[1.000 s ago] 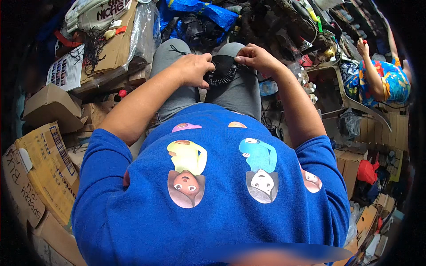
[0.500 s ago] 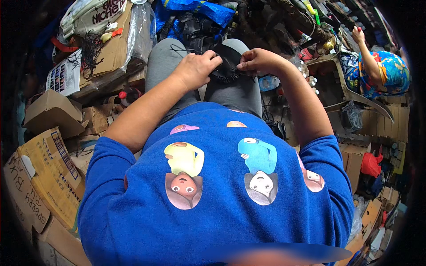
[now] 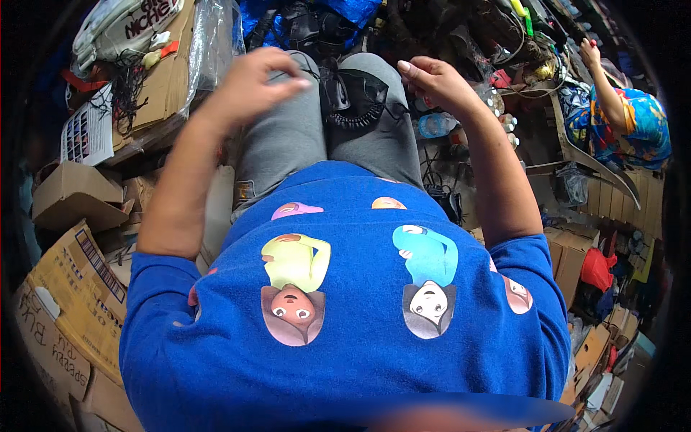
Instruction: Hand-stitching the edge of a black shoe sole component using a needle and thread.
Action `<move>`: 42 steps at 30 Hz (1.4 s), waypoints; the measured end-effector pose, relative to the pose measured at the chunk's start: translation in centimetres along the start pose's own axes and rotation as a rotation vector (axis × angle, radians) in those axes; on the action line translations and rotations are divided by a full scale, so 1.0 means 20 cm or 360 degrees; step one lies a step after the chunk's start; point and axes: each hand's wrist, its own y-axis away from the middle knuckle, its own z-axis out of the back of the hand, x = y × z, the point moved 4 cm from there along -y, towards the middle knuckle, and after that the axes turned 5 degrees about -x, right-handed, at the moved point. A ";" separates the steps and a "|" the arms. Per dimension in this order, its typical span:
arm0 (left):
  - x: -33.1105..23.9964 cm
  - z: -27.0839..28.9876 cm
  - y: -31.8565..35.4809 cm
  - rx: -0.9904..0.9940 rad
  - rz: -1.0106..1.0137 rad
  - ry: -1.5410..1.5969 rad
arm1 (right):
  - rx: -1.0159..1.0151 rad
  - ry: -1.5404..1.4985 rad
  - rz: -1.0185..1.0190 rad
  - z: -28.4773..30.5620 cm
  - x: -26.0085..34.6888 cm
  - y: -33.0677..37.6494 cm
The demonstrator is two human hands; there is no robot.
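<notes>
In the head view, the left hand (image 3: 252,86) is blurred, its thumb and fingers held apart with nothing seen between them. The right hand (image 3: 434,81) is loosely curled; whether a strand is pinched at its fingertips cannot be told. Between both hands, the black gathered piece (image 3: 358,119) is supported by the grey trousers (image 3: 374,147). If a knee were shifted, it could be slid off toward the bottle (image 3: 436,125) below the right hand.
</notes>
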 end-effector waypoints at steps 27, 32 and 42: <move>0.00 -0.45 -0.35 0.0634 -0.0220 0.0125 | -0.0082 0.0100 0.0204 -0.09 0.11 0.24; 0.02 -0.46 -0.38 0.0824 -0.0136 0.0354 | -0.0089 0.0194 0.0200 -0.12 0.08 0.19; 0.07 -0.47 -0.38 0.1059 0.0044 0.0829 | -0.0100 0.0543 0.0160 -0.12 0.19 0.18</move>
